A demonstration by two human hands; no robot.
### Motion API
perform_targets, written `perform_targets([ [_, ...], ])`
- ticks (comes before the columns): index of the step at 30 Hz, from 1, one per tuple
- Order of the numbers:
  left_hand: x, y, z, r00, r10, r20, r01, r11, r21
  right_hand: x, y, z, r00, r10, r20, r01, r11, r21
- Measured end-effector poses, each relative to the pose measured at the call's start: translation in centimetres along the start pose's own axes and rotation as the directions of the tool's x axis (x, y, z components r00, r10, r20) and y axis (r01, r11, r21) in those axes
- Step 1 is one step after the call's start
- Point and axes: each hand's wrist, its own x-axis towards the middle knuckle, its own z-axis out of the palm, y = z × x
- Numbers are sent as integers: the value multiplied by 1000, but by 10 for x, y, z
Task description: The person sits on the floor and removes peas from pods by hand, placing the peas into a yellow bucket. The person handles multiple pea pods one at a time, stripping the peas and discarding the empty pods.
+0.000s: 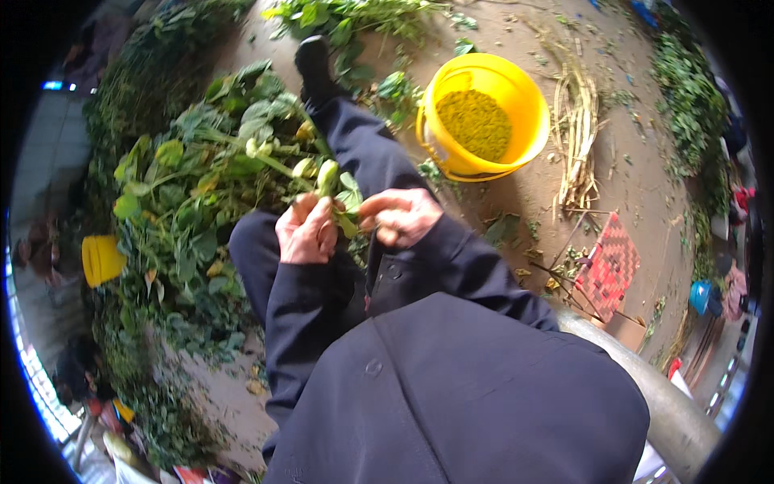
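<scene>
My left hand (307,230) pinches a green plant stem with pods (327,175) and a few leaves, in front of my knees. Close beside it on the right, my right hand (401,216) has its fingers curled near the leaves; it is blurred, and whether it holds anything cannot be told. Beyond my hands to the left spreads a heap of leafy green plants (199,157). A yellow plastic bucket (526,109) stands beyond my right hand, with many small green-yellow beans or seeds (474,126) in its bottom.
Stripped stalks (577,133) lie right of the bucket. A folding stool with a red woven seat (611,266) stands at the right, near a metal pole (659,387). Another yellow bucket (103,261) is at the left. Other people are at both edges. More plants border the floor.
</scene>
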Motion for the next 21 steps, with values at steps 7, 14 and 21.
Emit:
perform_targets([
  [7, 4, 3, -20, 996, 34, 77, -22, 987, -160, 32, -62, -118, 832, -551, -62, 399, 673, -623],
  [14, 1, 10, -9, 992, 104, -76, -91, 983, 158, 47, -101, -256, 708, -622, -335, -467, -57, -882],
  [21, 4, -11, -25, 959, 284, -23, -251, 881, 401, 57, -102, -77, 675, -729, 115, 242, 71, -968],
])
